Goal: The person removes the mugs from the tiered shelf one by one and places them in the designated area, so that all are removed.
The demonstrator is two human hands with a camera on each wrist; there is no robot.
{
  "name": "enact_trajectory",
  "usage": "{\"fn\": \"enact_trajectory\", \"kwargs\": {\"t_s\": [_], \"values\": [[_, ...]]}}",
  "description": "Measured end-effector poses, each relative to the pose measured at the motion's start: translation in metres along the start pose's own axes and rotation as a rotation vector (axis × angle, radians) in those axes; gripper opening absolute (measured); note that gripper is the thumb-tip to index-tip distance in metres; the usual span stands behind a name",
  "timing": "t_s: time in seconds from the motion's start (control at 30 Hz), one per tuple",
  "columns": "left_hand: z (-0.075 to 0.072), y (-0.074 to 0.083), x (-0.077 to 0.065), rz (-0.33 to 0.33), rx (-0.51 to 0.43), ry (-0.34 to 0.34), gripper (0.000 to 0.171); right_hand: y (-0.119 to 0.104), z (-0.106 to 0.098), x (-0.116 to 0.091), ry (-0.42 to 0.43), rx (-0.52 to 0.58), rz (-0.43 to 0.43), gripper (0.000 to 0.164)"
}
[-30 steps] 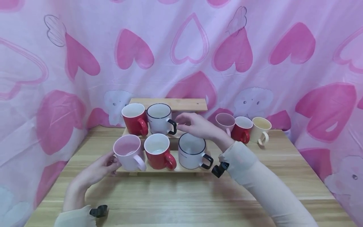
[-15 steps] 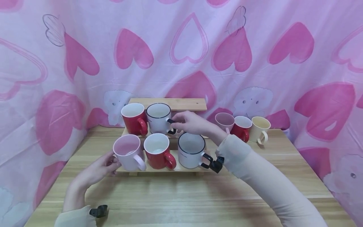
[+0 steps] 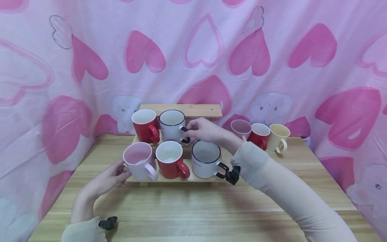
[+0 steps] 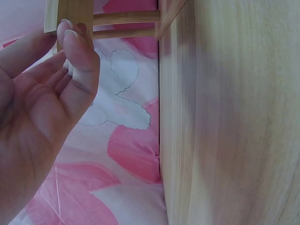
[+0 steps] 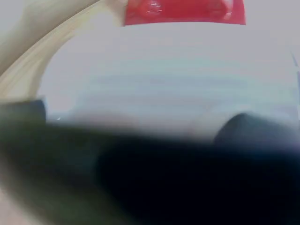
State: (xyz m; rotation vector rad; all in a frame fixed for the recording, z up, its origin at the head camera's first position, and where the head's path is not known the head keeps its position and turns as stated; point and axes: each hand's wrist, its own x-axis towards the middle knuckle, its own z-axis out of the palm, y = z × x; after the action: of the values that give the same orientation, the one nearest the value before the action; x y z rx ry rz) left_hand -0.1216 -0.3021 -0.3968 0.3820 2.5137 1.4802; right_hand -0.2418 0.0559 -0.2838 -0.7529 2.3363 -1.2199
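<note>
In the head view my right hand (image 3: 207, 131) pinches the black handle (image 3: 185, 134) of a white mug with a dark rim (image 3: 170, 129) on the middle step of a wooden rack (image 3: 181, 110). To that mug's left stands a red mug (image 3: 145, 130). My left hand (image 3: 107, 178) grips the end of the rack's lowest board, beside a pale pink mug (image 3: 139, 164); the left wrist view shows thumb and fingers on the board's end (image 4: 75, 14). The right wrist view is mostly blocked by a dark, blurred shape close to the lens.
Along the lowest step, right of the pink mug, stand a red mug (image 3: 170, 164) and another white mug with a dark rim (image 3: 205, 164). A pink mug (image 3: 241, 127), a red mug (image 3: 259, 134) and a cream mug (image 3: 277, 136) stand on the table (image 3: 193, 208) at the right. A heart-patterned curtain (image 3: 193, 50) hangs behind.
My right hand has moved slightly left and taken the black handle of the white mug on the middle step. My left hand has stayed at the board's end.
</note>
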Motion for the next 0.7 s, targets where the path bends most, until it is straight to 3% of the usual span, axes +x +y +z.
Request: {"fn": "enact_trajectory", "kwargs": {"t_s": [0.37,0.7], "values": [[0.001,0.001,0.001,-0.026,-0.025,-0.002,0.037,-0.006,0.000,0.000,0.175,-0.014,0.161,0.011],[0.001,0.003,0.000,-0.024,-0.029,0.003,0.039,-0.008,-0.010,-0.003,0.239,-0.007,0.213,0.011]]}}
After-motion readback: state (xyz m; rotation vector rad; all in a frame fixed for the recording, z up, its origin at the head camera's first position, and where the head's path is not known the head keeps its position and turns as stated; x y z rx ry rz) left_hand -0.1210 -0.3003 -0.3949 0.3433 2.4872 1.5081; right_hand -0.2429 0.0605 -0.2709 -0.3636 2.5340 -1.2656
